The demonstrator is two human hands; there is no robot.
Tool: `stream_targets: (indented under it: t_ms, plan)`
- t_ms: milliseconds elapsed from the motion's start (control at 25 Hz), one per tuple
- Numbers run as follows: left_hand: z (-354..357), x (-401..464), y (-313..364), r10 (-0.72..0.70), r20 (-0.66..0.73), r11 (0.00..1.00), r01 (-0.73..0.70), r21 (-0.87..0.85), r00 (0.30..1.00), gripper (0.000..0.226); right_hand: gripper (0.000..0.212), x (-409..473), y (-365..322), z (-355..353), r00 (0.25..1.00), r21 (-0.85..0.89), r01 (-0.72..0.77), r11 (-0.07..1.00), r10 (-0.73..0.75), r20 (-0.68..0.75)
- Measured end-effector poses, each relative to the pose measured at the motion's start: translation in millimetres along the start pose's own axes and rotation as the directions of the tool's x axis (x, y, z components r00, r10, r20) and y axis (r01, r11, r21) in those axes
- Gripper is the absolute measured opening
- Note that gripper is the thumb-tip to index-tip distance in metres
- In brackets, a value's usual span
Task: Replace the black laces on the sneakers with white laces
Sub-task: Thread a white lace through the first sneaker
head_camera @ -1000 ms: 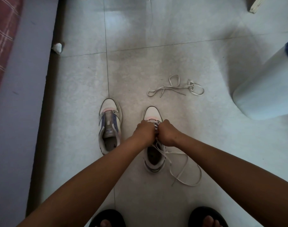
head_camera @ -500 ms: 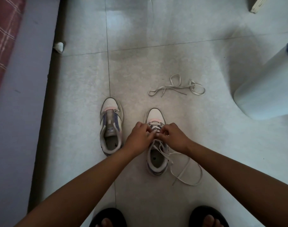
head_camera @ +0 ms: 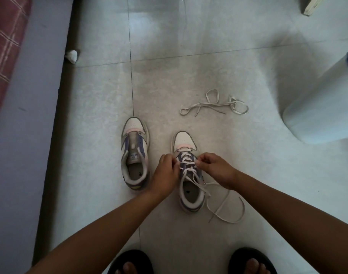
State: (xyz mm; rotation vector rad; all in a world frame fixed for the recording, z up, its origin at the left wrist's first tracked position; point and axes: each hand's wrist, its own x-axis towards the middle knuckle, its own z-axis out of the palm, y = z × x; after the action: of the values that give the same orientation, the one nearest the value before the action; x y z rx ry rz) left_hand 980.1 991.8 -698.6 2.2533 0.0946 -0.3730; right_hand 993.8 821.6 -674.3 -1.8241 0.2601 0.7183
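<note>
White lace (head_camera: 191, 176) pinched at mid-shoe from both sides, left hand (head_camera: 166, 175) and right hand (head_camera: 214, 169) curled on crossings of the right sneaker (head_camera: 189, 192); best tightened evenly row by row, pulling outward, loose ends just behind the right fingers kept untangled. Beyond the left fingers, unlaced left sneaker (head_camera: 134, 155), hollow holding nothing; farther past the right fingers, spare lace (head_camera: 214, 105) waiting on tile.

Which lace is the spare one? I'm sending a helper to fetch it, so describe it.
On the tiled floor, look beyond the two sneakers, toward the pale round bin. The spare lace lies there alone in a loose tangle, touching no shoe, unlike the lace threaded through the right sneaker.
</note>
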Motion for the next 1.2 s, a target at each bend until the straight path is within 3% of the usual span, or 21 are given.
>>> stream_targets:
  t_ms: [120,240,320,400,440,520,600,680,760,840,920,1040,1120,1200]
  plan:
    - [-3.9,16.9,7.9,-0.105,0.084,0.994,0.105,0.006,0.991,0.03,0.039,11.2,-9.1,-0.2,0.999,-0.127,-0.037,0.991,0.036,-0.014]
    - [-8.2,33.3,12.9,-0.108,0.241,0.993,0.095,0.063,0.964,0.029,0.025,16.1,-15.4,4.1,0.999,-0.134,-0.009,0.991,0.014,0.032]
    - [-8.2,35.2,9.4,-0.169,0.286,0.979,0.194,-0.06,0.943,0.026,0.021,18.5,-12.9,3.4,0.996,-0.008,-0.093,0.996,0.093,0.009]
    - [-9.2,29.0,1.5,-0.255,0.273,0.901,0.33,-0.282,0.928,0.027,0.018,17.0,-5.1,-6.1,0.976,0.219,-0.213,0.952,0.219,-0.004]
    - [-10.4,25.6,-2.5,-0.279,0.262,0.859,0.362,-0.361,0.924,0.027,0.018,15.1,-0.6,-10.4,0.971,0.249,-0.229,0.941,0.239,-0.012]
    - [-13.3,22.6,-7.1,-0.276,0.256,0.838,0.362,-0.408,0.927,0.023,0.022,11.9,5.7,-12.1,0.977,0.138,-0.202,0.97,0.208,-0.036]
    - [-15.2,24.9,-2.7,-0.25,0.255,0.888,0.327,-0.325,0.934,0.021,0.027,13.9,3.4,-5.1,0.996,-0.124,-0.081,0.989,0.075,-0.057]
    - [-15.2,31.1,7.0,-0.217,0.236,0.967,0.241,-0.078,0.947,0.032,0.026,21.1,-3.1,4.0,0.996,-0.367,0.027,0.93,-0.055,-0.067]
    - [-13.5,34.1,18.9,-0.168,0.199,0.981,0.144,0.13,0.966,0.037,0.018,27.2,-11.1,7.7,0.993,-0.482,0.076,0.873,-0.111,-0.043]
    - [-10.6,36.8,22.5,-0.161,0.195,0.985,0.146,0.087,0.967,0.029,0.013,29.7,-12.6,5.6,0.998,-0.334,0.052,0.941,-0.064,-0.026]
    - [-11.0,35.3,19.9,-0.173,0.173,0.984,0.179,-0.022,0.97,0.028,0.013,25.1,-9.7,2.8,0.997,0.036,-0.056,0.998,0.058,-0.047]
    - [-5.4,27.7,11.4,-0.062,0.057,0.998,0.062,-0.008,0.996,0.024,0.018,19.8,5.1,6.8,0.973,0.421,-0.135,0.897,0.2,-0.115]
    - [0.8,22.7,10.2,-0.013,-0.032,1.0,0.013,0.0,0.999,0.021,0.02,17.2,8.8,13.6,0.944,0.526,-0.127,0.841,0.265,-0.196]
    - [5.6,21.3,10.5,-0.029,-0.064,0.999,0.027,-0.031,0.998,0.02,0.019,15.2,7.1,17.9,0.929,0.459,-0.095,0.883,0.244,-0.278]
